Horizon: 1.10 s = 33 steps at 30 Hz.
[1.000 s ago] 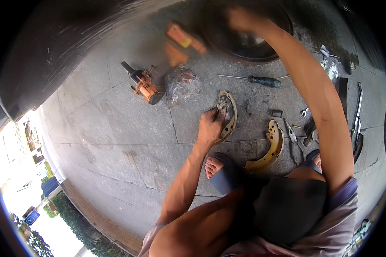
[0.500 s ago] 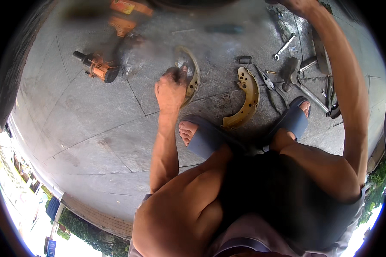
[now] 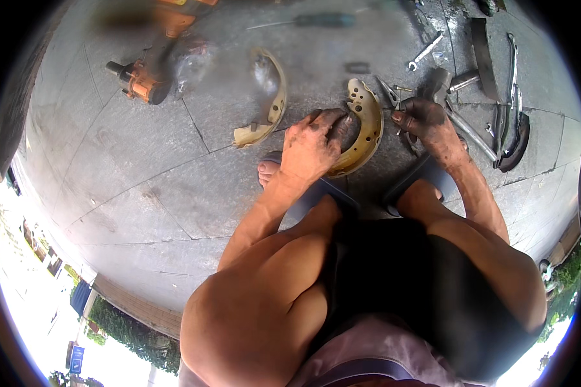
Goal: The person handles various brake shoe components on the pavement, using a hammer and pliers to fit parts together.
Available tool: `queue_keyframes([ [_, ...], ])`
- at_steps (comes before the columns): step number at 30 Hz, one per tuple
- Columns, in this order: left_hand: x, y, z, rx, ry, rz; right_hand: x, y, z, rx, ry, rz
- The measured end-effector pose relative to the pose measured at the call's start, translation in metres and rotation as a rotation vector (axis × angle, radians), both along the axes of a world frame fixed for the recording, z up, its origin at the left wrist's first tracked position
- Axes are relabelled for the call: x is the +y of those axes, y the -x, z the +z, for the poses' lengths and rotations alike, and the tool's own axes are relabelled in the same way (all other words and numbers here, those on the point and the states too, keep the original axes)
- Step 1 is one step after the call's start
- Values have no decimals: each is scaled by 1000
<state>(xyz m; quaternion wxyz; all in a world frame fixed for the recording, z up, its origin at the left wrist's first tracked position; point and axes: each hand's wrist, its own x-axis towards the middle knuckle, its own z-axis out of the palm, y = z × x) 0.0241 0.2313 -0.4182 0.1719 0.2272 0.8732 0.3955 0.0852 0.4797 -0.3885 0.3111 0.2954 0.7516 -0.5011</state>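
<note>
A curved, yellowish brake shoe [image 3: 370, 132] with several holes lies on the paving between my feet. My left hand [image 3: 313, 143] is closed at its inner side, thumb and fingers drawn together; whether it touches the shoe, or what it may hold, I cannot make out. Just to the right of the shoe, my right hand [image 3: 430, 129] has its blackened fingertips pinched together. Anything between them is too small to name. A second brake shoe [image 3: 275, 109] rests further left, partly blurred. Pliers [image 3: 387, 92] lie partly hidden behind my right hand.
Right of my hands are a hammer [image 3: 438, 84], a wrench [image 3: 426, 51] and dark curved brake shoes [image 3: 516, 143]. An orange power tool [image 3: 147, 84] lies at the left. Further ahead are a screwdriver [image 3: 323, 20] and a dark socket [image 3: 357, 67]. My sandals [image 3: 419, 182] flank the near shoe.
My left hand has let go of the left brake shoe and moved right to the other shoe. My right hand has come down from the far right to beside it.
</note>
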Motion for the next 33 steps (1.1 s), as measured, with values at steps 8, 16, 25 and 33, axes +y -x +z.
queue_keyframes([
  [8, -27, 27, -12, 263, 310, 295, 24, 46, -40, 355, -675, 396],
  [16, -50, 64, -20, -31, 332, 385, 33, 68, -73, 467, -622, 382],
  [25, -37, 69, -34, -198, 288, 480, 31, 108, -83, 289, -420, 327],
  [33, -45, 74, -45, -216, 216, 495, 35, 106, -86, 373, -325, 290],
])
